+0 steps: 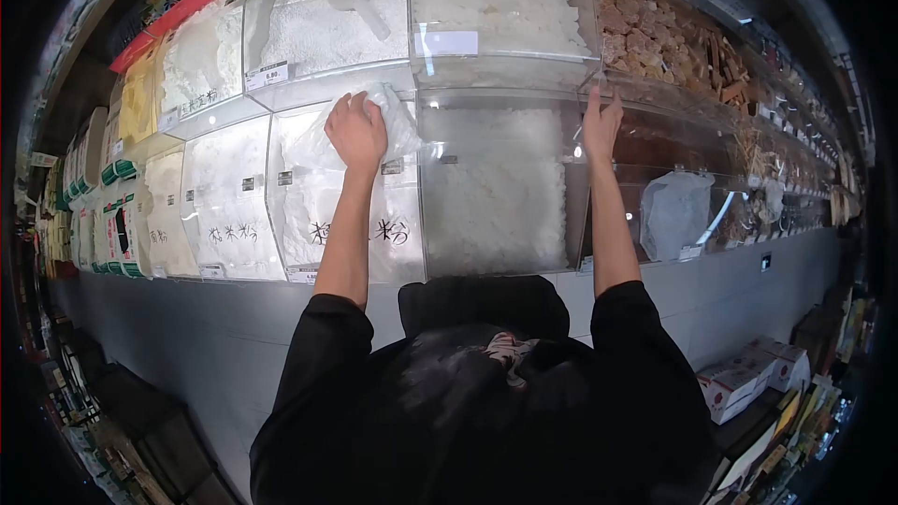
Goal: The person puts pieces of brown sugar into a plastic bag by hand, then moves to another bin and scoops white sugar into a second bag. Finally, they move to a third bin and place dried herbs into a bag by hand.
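My left hand (355,131) grips a clear plastic bag of white powder (393,117) and presses it against the lid of a clear bin of white flour (323,196). My right hand (601,122) reaches up with fingers on the edge of a clear hinged lid (599,84) over the bin of coarse white grains (496,187). Both arms wear black sleeves.
Rows of clear bulk bins fill the wall: white powders (224,196) at left, brown chunks (655,37) at upper right, a grey bagged lump (673,210) at right. A price label (267,75) sits on an upper bin. Boxes (748,379) stand at lower right.
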`<control>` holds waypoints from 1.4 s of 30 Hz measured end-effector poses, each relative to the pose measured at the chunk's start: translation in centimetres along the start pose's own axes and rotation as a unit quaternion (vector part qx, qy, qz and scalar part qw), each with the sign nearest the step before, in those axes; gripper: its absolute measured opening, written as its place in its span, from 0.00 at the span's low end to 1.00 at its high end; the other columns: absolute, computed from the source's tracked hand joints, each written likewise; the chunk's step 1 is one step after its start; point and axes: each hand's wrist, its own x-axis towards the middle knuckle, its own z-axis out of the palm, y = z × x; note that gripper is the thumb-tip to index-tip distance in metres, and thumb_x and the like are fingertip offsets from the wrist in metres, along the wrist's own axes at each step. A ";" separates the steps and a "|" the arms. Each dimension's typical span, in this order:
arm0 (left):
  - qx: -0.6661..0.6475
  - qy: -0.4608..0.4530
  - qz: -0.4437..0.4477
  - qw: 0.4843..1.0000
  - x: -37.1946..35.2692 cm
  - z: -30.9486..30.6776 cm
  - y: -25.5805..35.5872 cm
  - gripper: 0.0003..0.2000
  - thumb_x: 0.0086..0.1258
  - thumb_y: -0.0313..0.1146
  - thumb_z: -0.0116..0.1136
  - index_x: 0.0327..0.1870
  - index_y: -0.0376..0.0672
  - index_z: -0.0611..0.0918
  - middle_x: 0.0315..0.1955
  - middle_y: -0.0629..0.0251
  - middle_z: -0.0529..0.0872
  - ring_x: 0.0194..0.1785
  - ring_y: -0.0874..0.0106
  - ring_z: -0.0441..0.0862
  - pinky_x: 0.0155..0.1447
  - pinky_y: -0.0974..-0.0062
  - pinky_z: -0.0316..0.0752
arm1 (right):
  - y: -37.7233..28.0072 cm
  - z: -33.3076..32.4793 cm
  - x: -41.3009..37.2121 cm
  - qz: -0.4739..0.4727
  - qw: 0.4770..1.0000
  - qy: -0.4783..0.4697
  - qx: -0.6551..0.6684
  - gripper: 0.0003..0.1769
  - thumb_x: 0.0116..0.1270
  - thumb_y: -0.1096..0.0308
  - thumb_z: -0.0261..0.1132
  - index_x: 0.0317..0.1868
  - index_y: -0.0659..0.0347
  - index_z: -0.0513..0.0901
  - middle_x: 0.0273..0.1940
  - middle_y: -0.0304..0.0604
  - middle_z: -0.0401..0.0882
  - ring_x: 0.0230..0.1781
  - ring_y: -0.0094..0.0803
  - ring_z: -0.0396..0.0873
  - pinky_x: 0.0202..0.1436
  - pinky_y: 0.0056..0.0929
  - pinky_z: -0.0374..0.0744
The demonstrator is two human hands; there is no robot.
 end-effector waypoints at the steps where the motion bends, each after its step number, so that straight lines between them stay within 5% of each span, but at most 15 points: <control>1: 0.003 0.027 0.006 1.000 -0.1 0.1 0.2 0.20 0.71 0.40 0.51 0.59 0.41 0.80 0.62 0.47 0.75 0.67 0.52 0.68 0.72 0.54 0.55 | 1.8 -1.0 1.5 0.102 0.990 -0.066 0.076 0.40 0.73 0.36 0.44 0.62 0.68 0.72 0.55 0.52 0.78 0.58 0.43 0.73 0.69 0.38 0.64; 2: 0.007 0.054 0.013 0.998 -0.3 -0.1 0.4 0.21 0.72 0.41 0.51 0.61 0.40 0.78 0.63 0.46 0.72 0.69 0.52 0.66 0.73 0.53 0.53 | 2.5 -1.9 1.9 0.200 0.958 -0.133 0.154 0.46 0.74 0.29 0.39 0.62 0.68 0.73 0.53 0.50 0.79 0.57 0.40 0.74 0.69 0.37 0.64; 4: -0.013 0.068 0.037 0.997 -1.1 -1.8 1.9 0.26 0.72 0.42 0.52 0.67 0.38 0.71 0.67 0.42 0.64 0.75 0.49 0.54 0.76 0.47 0.45 | 2.7 -3.3 1.2 0.200 0.956 -0.165 0.137 0.46 0.71 0.26 0.41 0.62 0.63 0.74 0.53 0.43 0.79 0.54 0.33 0.74 0.68 0.35 0.63; 7: -0.034 0.112 0.070 0.991 -5.1 -5.7 6.1 0.25 0.74 0.44 0.51 0.66 0.36 0.72 0.65 0.43 0.68 0.72 0.49 0.62 0.74 0.48 0.53 | 1.5 -5.1 -0.6 0.179 0.959 -0.172 0.134 0.46 0.71 0.25 0.38 0.61 0.61 0.74 0.57 0.43 0.76 0.59 0.32 0.71 0.68 0.35 0.63; 9: -0.267 0.029 -0.057 0.962 -8.8 -7.8 7.9 0.27 0.76 0.48 0.47 0.66 0.35 0.71 0.62 0.43 0.73 0.68 0.50 0.69 0.72 0.50 0.60 | 0.1 -7.3 -2.7 0.159 0.957 -0.173 0.172 0.45 0.73 0.27 0.37 0.62 0.62 0.74 0.60 0.45 0.74 0.63 0.35 0.69 0.69 0.35 0.62; 11: -0.512 -0.093 -0.215 0.826 -11.4 -9.7 8.4 0.29 0.78 0.51 0.43 0.67 0.34 0.69 0.59 0.43 0.77 0.63 0.51 0.76 0.68 0.52 0.67 | -0.9 -10.0 -4.7 0.185 0.932 -0.192 0.247 0.46 0.74 0.29 0.37 0.65 0.67 0.70 0.65 0.51 0.67 0.68 0.46 0.66 0.70 0.38 0.66; 13: -0.723 -0.216 -0.372 0.541 -13.1 -11.8 7.8 0.31 0.79 0.54 0.37 0.68 0.33 0.67 0.56 0.43 0.80 0.58 0.53 0.81 0.65 0.55 0.73 | -1.8 -12.7 -7.0 0.244 0.861 -0.231 0.382 0.45 0.75 0.32 0.44 0.65 0.72 0.67 0.68 0.56 0.64 0.67 0.50 0.69 0.68 0.39 0.70; 14: -0.744 -0.218 -0.396 0.491 -13.7 -12.8 7.8 0.33 0.80 0.55 0.34 0.69 0.31 0.64 0.55 0.43 0.81 0.57 0.54 0.82 0.64 0.57 0.75 | -2.1 -13.7 -7.8 0.271 0.849 -0.230 0.392 0.43 0.76 0.34 0.44 0.66 0.72 0.67 0.68 0.55 0.65 0.64 0.49 0.72 0.65 0.38 0.73; 16: -0.693 -0.275 -0.397 0.535 -15.0 -13.5 6.9 0.33 0.80 0.54 0.34 0.70 0.30 0.62 0.55 0.44 0.82 0.55 0.56 0.83 0.62 0.61 0.77 | -2.6 -15.6 -10.1 0.324 0.818 -0.229 0.417 0.41 0.77 0.38 0.44 0.66 0.72 0.68 0.66 0.53 0.67 0.60 0.49 0.77 0.60 0.36 0.77; 22: -0.405 -0.333 -0.320 0.789 -21.4 -12.1 6.4 0.28 0.78 0.39 0.51 0.71 0.29 0.66 0.60 0.43 0.78 0.62 0.57 0.78 0.68 0.67 0.69 | 3.4 -15.0 -17.4 0.233 0.935 -0.241 0.118 0.37 0.74 0.47 0.57 0.71 0.69 0.65 0.73 0.59 0.58 0.72 0.50 0.65 0.72 0.43 0.66; 25: -0.183 -0.315 -0.187 0.913 -24.5 -9.7 6.2 0.29 0.78 0.41 0.51 0.72 0.31 0.64 0.65 0.37 0.72 0.71 0.51 0.69 0.74 0.64 0.62 | 5.3 -12.7 -20.9 -0.010 0.966 -0.201 -0.164 0.36 0.71 0.52 0.62 0.71 0.68 0.66 0.76 0.63 0.53 0.76 0.53 0.57 0.76 0.45 0.59; 26: -0.184 -0.297 -0.164 0.923 -25.9 -8.3 5.3 0.33 0.75 0.45 0.54 0.74 0.33 0.63 0.71 0.34 0.61 0.78 0.47 0.53 0.79 0.57 0.49 | 5.9 -12.8 -21.3 0.001 0.963 -0.219 -0.159 0.36 0.71 0.54 0.63 0.70 0.69 0.66 0.76 0.63 0.52 0.77 0.53 0.55 0.76 0.44 0.57; 29: 0.032 -0.308 -0.069 0.948 -27.7 -6.8 7.1 0.37 0.72 0.50 0.57 0.75 0.36 0.62 0.75 0.36 0.52 0.80 0.46 0.44 0.79 0.49 0.40 | 7.6 -13.8 -21.8 0.012 0.957 -0.259 -0.134 0.36 0.69 0.57 0.65 0.70 0.70 0.67 0.76 0.65 0.50 0.79 0.54 0.50 0.78 0.43 0.54; 33: -0.045 -0.318 -0.004 0.947 -29.6 -5.1 12.0 0.38 0.67 0.49 0.63 0.73 0.38 0.65 0.75 0.36 0.51 0.80 0.44 0.43 0.78 0.45 0.40 | 10.4 -17.9 -24.4 -0.013 0.947 -0.288 -0.143 0.36 0.68 0.55 0.65 0.68 0.71 0.68 0.76 0.67 0.50 0.76 0.58 0.55 0.76 0.42 0.59; 42: -0.229 -0.389 0.154 0.879 -36.1 -0.1 32.7 0.08 0.62 0.33 0.70 0.36 0.40 0.85 0.58 0.47 0.79 0.60 0.51 0.78 0.62 0.61 0.74 | 22.9 -35.6 -31.1 0.116 0.956 -0.179 -0.202 0.31 0.66 0.60 0.65 0.64 0.71 0.70 0.64 0.66 0.69 0.61 0.54 0.74 0.62 0.43 0.75</control>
